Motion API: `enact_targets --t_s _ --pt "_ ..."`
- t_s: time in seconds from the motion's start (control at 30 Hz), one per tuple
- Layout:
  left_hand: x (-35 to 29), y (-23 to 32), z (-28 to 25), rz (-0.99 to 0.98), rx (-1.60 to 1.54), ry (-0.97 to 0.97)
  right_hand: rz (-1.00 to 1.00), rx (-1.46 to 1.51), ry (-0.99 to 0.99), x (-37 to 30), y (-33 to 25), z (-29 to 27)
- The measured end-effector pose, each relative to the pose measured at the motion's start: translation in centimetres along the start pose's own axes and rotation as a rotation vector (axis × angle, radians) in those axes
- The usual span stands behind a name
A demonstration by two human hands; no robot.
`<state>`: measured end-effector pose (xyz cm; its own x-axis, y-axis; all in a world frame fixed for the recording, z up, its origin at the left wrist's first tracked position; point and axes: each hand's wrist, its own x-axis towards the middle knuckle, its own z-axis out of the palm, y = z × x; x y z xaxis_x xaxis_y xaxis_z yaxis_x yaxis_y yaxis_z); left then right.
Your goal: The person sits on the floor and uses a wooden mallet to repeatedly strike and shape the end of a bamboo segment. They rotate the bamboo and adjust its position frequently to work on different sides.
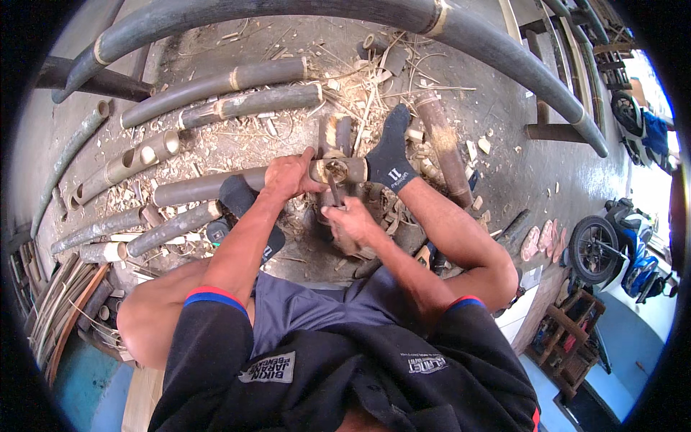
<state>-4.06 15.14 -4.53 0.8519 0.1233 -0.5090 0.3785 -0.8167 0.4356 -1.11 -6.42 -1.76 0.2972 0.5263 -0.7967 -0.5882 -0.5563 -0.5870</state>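
Note:
A brown bamboo pole (209, 188) lies across in front of me between my feet, with a round hole (336, 171) cut near its right end. My left hand (289, 175) is closed over the pole just left of the hole. In my closed right hand (350, 226) is a narrow dark-bladed tool (334, 193), a chisel or knife. Its blade points up at the hole's near edge; the handle is mostly hidden by my fingers. My right foot, in a dark sock (391, 151), is by the pole's right end. A short bamboo block (335, 135) lies just beyond the hole.
Cut bamboo lengths (252, 103) and a notched piece (126, 169) lie at left among wood chips. A long curved bamboo pole (288, 11) arches across the far side. Another bamboo length (443, 147) lies right of my foot. Split strips (68, 302) are piled at lower left; a motorbike (597, 248) stands at right.

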Motion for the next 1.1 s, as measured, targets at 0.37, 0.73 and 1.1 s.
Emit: enact_targets --t_s 0.37,0.73,1.1 --pt "3.8 -6.4 10.4 0.046 -0.225 0.267 -0.032 1.209 0.171 5.7 -6.5 7.9" --pt "-0.6 1.3 -0.2 0.241 -0.358 0.580 -0.372 -0.540 0.133 -5.0 -2.4 -5.5" --pt "2.1 9.3 -9.7 0.020 -1.142 0.384 -0.583 -0.167 0.039 -2.6 -22.3 -7.6"
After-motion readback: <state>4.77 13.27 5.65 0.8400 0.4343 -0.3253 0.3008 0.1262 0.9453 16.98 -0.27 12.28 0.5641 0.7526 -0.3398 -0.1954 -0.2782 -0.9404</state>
